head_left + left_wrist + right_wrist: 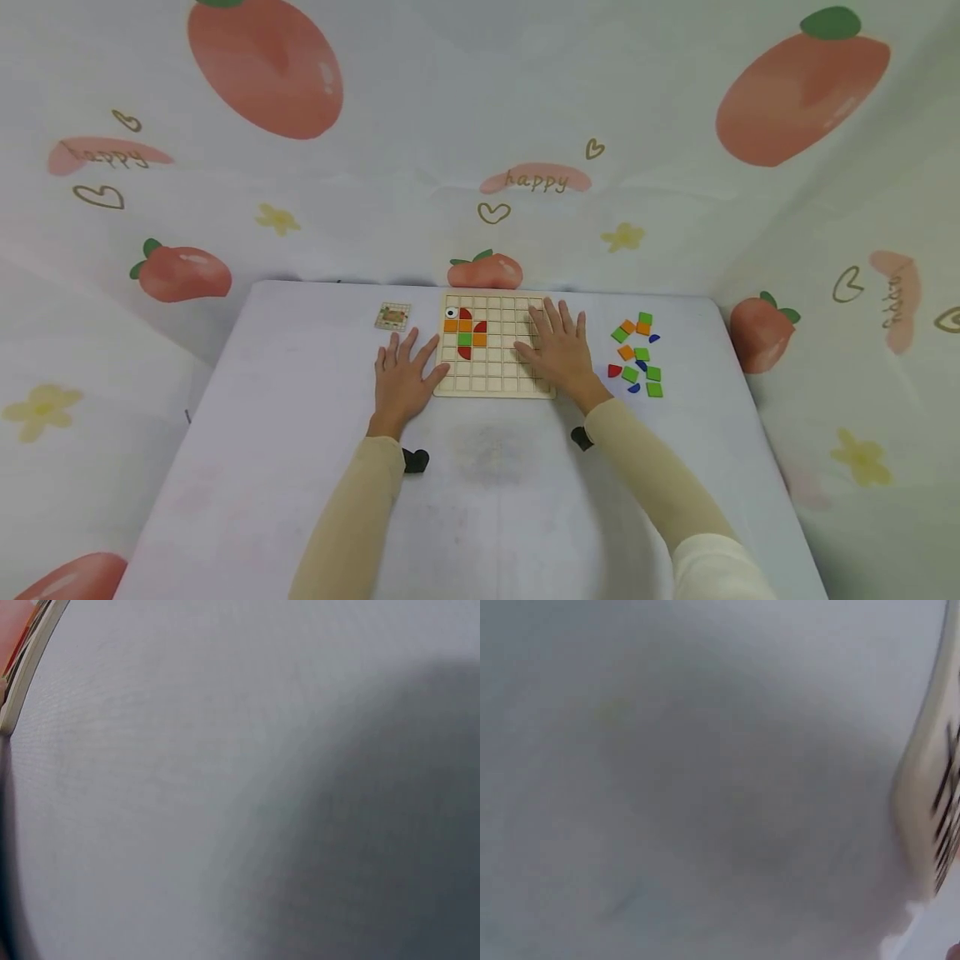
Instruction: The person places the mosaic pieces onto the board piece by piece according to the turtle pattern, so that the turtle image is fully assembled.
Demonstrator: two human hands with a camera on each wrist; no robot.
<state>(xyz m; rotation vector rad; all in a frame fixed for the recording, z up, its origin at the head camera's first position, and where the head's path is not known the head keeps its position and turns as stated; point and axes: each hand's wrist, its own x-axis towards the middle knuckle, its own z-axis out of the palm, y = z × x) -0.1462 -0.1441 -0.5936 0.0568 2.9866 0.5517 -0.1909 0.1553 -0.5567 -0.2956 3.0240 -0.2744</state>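
A square wooden grid board (498,368) lies at the table's far side; its edge also shows in the left wrist view and the right wrist view. On its left part sit a white eye tile (451,313), orange squares (480,340), a green square (465,340) and red quarter-round pieces (465,353). My left hand (403,382) lies palm down with fingers spread beside the board, its thumb over the board's left edge. Across the board's right side my right hand (562,354) is spread flat, fingers straight, covering some cells. Neither hand holds anything.
A small picture card (392,316) lies beyond the left fingertips. Right of the board are scattered loose green squares (654,389), orange squares (626,352), blue pieces (633,388) and a red quarter-round (614,371). Behind the white table (495,517) hangs a fruit-patterned cloth (420,192).
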